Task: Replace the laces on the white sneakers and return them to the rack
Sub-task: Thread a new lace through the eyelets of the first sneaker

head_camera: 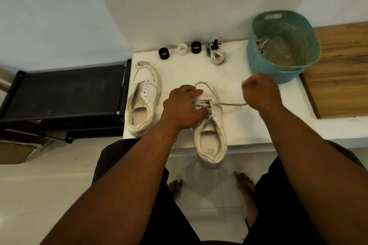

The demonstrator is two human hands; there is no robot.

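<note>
Left hand (184, 105) presses down on the laced sneaker (211, 125) at the table's (249, 125) near edge; right hand (259, 90) is fisted on the lace (233, 104), drawn taut sideways. Best to pull level, keep the shoe pinned. Unlaced sneaker (143, 97) sits left, beside the rack (65, 89). Insole print unreadable
</note>
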